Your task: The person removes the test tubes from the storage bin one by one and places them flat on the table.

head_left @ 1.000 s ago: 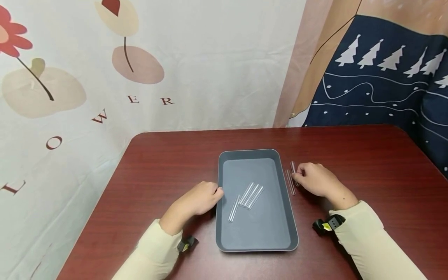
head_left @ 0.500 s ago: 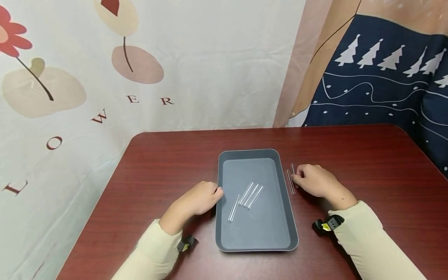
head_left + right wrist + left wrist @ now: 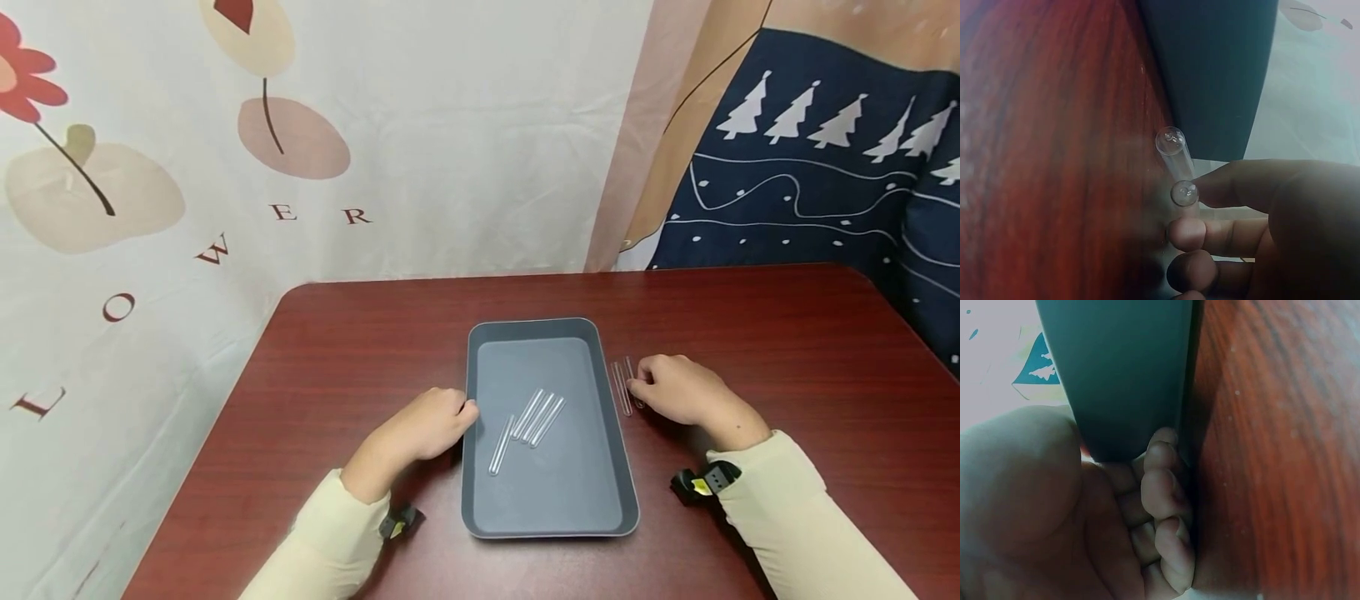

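Observation:
At the left long side of a grey tray [image 3: 555,500], my left hand [image 3: 433,425] grips the rim. In the left wrist view its fingers [image 3: 1163,490] are curled against the tray's outer wall [image 3: 1122,375]. Several clear glass test tubes [image 3: 538,418] lie slanted inside the tray. My right hand [image 3: 678,390] is just right of the tray, thumb and fingers pinching a test tube [image 3: 1185,194] low over the table. Another test tube [image 3: 1175,150] lies beside it, between that tube and the tray wall. The fingers hide part of the held tube.
The tray stands on a reddish-brown wooden table [image 3: 360,350]. A pale curtain with flower prints [image 3: 465,150] hangs behind its far edge. Dark blue fabric with white trees [image 3: 810,183] hangs at the back right. Both wrists wear small black cameras.
My right hand has shifted slightly toward me, and the pinched test tube has slid nearer along the neighbouring one. The left hand, the tray and the tubes inside stay put.

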A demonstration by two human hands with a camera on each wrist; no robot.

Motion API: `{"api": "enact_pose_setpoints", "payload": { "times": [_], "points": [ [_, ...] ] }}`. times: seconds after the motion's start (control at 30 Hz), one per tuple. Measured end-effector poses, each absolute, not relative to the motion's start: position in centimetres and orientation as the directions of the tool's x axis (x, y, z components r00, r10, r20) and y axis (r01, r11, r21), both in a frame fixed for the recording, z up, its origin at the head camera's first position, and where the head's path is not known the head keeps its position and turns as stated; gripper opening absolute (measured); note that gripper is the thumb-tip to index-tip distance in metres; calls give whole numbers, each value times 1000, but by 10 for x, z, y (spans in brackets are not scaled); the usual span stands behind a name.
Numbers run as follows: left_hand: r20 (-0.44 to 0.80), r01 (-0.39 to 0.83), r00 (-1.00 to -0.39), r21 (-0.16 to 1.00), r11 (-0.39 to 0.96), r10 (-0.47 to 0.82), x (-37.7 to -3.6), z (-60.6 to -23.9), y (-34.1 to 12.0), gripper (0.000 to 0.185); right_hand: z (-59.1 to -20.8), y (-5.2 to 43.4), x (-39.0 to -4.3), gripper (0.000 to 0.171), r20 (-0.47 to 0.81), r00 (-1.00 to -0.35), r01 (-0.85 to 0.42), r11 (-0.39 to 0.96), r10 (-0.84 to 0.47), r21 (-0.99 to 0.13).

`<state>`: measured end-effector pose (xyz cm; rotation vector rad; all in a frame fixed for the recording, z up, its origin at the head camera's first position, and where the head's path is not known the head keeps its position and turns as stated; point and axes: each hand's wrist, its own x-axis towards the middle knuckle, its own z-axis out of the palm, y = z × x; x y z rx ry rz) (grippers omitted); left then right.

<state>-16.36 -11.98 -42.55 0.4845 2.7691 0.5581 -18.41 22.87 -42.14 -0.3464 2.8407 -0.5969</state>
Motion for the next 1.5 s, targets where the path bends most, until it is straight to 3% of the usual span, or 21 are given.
{"api": "enact_pose_setpoints", "payload": {
  "times": [1.07, 1.5],
  "points": [
    [-192, 267, -909, 409, 873, 369, -165, -426, -119, 40, -418, 228, -184, 32, -172, -947, -188, 901, -272, -391],
    [-187, 273, -909, 406, 872, 372, -164, -427, -119, 40, -407, 227, -181, 29, -148, -942, -208, 869, -302, -449]
  ]
}}
